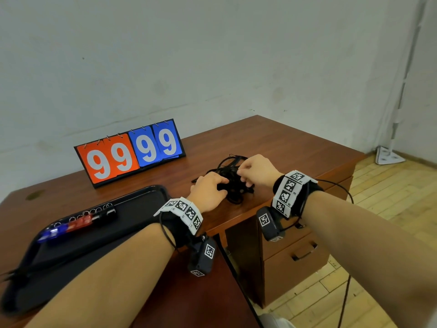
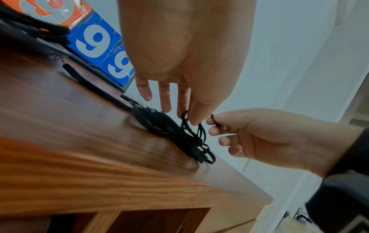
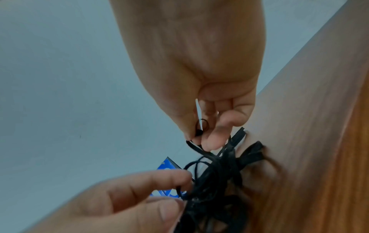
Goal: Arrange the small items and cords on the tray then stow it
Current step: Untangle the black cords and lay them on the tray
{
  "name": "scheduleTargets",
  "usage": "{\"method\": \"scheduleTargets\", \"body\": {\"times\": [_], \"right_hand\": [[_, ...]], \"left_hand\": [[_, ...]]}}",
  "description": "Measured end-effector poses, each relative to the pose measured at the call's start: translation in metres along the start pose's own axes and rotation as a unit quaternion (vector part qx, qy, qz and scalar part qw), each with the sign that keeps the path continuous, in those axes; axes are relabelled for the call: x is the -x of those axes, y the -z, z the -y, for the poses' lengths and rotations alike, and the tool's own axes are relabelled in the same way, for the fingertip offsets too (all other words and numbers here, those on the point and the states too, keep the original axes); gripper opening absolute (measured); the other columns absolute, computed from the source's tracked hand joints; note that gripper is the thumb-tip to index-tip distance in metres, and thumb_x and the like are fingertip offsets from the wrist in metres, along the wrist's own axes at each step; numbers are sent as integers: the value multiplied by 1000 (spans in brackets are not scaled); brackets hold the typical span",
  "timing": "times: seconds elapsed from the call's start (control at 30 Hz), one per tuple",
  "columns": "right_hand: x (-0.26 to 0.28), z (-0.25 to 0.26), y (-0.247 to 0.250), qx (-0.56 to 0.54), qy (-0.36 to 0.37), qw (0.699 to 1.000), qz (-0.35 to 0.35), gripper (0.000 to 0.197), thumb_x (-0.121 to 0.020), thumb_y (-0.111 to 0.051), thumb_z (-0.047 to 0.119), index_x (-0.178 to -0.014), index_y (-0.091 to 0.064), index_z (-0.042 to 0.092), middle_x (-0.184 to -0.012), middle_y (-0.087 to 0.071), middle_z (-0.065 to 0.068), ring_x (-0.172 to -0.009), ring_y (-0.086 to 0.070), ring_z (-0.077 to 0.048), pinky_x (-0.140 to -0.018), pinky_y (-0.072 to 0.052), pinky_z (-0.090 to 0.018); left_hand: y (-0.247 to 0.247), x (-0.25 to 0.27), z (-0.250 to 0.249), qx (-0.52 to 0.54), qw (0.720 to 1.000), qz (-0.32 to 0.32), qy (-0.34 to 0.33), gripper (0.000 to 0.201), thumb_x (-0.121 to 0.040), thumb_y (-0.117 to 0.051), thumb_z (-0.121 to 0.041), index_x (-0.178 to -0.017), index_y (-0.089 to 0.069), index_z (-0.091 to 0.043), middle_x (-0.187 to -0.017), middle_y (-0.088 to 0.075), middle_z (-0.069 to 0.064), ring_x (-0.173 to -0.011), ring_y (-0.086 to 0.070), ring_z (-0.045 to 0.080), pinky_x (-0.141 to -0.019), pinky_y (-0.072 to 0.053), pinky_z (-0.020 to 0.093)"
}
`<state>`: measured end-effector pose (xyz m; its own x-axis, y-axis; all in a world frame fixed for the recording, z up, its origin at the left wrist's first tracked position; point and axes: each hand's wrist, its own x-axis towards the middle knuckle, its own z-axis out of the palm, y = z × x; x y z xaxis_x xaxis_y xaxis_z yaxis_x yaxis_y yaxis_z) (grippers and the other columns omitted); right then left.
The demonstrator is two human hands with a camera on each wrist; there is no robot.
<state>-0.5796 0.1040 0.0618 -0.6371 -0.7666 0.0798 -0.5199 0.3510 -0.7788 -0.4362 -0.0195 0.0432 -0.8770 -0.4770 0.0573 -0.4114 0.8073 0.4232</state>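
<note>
A tangle of black cords point(image 1: 231, 172) lies on the brown desk point(image 1: 283, 147), right of the black tray point(image 1: 132, 216). A row of small blue, red and black items with metal rings point(image 1: 79, 222) lies on the tray. My left hand point(image 1: 209, 188) sits on the near-left side of the tangle; in the right wrist view its thumb and forefinger pinch a strand point(image 3: 179, 190). My right hand point(image 1: 247, 171) pinches a cord end point(image 3: 197, 135) between thumb and forefinger, lifted slightly off the pile point(image 2: 169, 126). The hands hide part of the tangle.
An orange and blue flip scoreboard point(image 1: 130, 152) reading 99 99 stands behind the tray, by the wall. Desk drawers point(image 1: 295, 256) sit below the right end. The desk's right edge is close to the cords. A white stand base point(image 1: 387, 157) is on the wooden floor.
</note>
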Motion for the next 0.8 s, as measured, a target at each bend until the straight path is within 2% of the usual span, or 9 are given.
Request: {"method": "scheduleTargets", "body": {"times": [0.1,0.17,0.3,0.33,0.43,0.53,0.67,0.73,0.8], "right_hand": [[1,4,8,-108,-30,993,-31,15,-94,-59,16,-86,-71,10,-82,-75,-11,-57,-63,-15,-48,-48,-19],[2,8,15,-167,-30,983,-64,15,-96,-58,14,-94,-71,6,-82,-73,-11,-57,-60,-14,-45,-44,-18],[5,20,28,-234,-3,966,-109,16,-96,-55,8,-109,-64,4,-78,-68,-10,-52,-56,-13,-42,-41,-18],[6,24,29,-231,6,967,-106,16,-96,-56,8,-111,-62,7,-78,-69,-10,-52,-56,-14,-43,-41,-20],[9,40,30,-197,41,976,-84,11,-92,-59,9,-103,-60,10,-76,-69,-9,-54,-59,-16,-47,-44,-24],[10,54,26,-146,86,983,-71,7,-90,-64,13,-91,-69,7,-72,-69,-8,-56,-62,-15,-52,-50,-24],[14,66,17,-105,132,984,-62,13,-90,-64,16,-83,-74,14,-67,-69,-5,-55,-61,-9,-53,-47,-18],[15,71,13,-79,139,985,-66,13,-89,-63,17,-82,-74,17,-65,-67,3,-55,-61,-5,-56,-46,-18],[14,76,11,-51,145,985,-81,9,-87,-64,15,-82,-71,17,-64,-67,4,-56,-62,-4,-59,-47,-20]], "left_hand": [[0,0,-4,15,1000,2,13,39,-88,-58,-33,-126,-64,-32,-135,-54,-8,-126,-51,24,-107,-40,53],[1,0,-5,30,999,-7,21,36,-90,-59,-27,-125,-64,-28,-134,-55,-6,-123,-54,24,-106,-40,53],[6,3,-5,63,997,-35,31,18,-89,-62,-21,-93,-62,-39,-116,-54,-8,-115,-57,24,-102,-45,48],[8,3,-6,78,995,-55,29,19,-89,-63,-19,-93,-62,-38,-113,-51,-9,-113,-58,23,-101,-47,42],[22,6,-19,153,981,-121,-1,27,-91,-62,-12,-116,-62,-23,-118,-53,-5,-109,-57,14,-89,-45,25],[37,7,-35,204,967,-151,-32,38,-90,-65,-16,-126,-56,-26,-119,-56,-6,-103,-57,9,-88,-50,27],[49,7,-44,249,953,-166,-49,32,-88,-69,-23,-117,-56,-31,-109,-61,-15,-99,-62,8,-87,-55,31],[54,8,-43,260,948,-175,-50,35,-87,-70,-19,-118,-58,-30,-108,-64,-14,-98,-63,7,-87,-56,31],[57,9,-41,256,949,-179,-47,36,-86,-70,-13,-117,-61,-28,-103,-69,-11,-93,-66,5,-85,-57,28]]}}
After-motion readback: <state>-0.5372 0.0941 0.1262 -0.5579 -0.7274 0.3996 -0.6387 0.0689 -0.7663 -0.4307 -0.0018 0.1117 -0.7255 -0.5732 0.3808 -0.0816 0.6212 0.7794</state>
